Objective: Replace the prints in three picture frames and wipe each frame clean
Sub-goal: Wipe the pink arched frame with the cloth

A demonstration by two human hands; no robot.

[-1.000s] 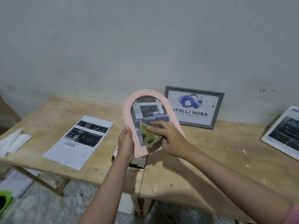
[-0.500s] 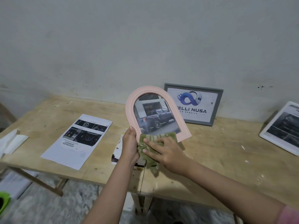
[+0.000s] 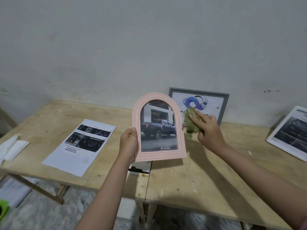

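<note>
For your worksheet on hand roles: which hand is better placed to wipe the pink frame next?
The right hand: it holds the green cloth beside the pink frame, which the left hand grips.

Both forearms are bare from wrist to elbow — no watch, ring or bracelet shows on either hand. At the right arm's edge, a pink sleeve (image 3: 304, 224) — only a sliver.
</note>
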